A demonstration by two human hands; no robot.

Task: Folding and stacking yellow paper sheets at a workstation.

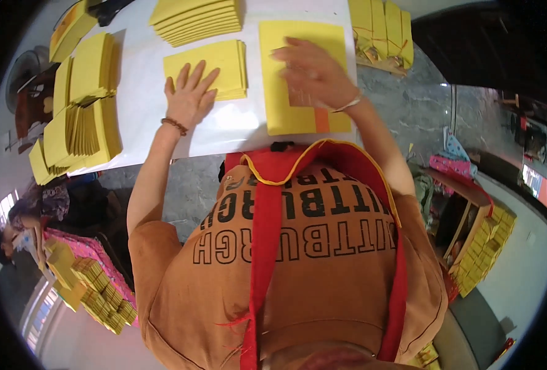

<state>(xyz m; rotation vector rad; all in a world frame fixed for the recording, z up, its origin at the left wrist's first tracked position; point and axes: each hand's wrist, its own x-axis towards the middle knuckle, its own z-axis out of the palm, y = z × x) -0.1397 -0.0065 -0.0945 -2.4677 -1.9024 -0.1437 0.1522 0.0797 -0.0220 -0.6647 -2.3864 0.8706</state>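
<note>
My left hand (190,97) lies with its fingers spread on a small stack of folded yellow paper (227,60) on the white table. To its right is a larger yellow paper sheet or stack (276,117), with a reddish-brown patch (299,97) and an orange strip (321,121) at its lower part. Above this sheet is my right hand (320,77), blurred by motion, its fingers loosely stretched toward the left. I see nothing held in it; whether it touches the paper cannot be made out.
A thick pile of folded yellow paper (196,20) stands at the table's far side. More yellow bundles (88,120) line the left edge of the white table (141,117). Tied yellow bundles (381,31) sit beyond the right edge. At the lower left another person (24,225) is near stacked yellow bundles (98,290).
</note>
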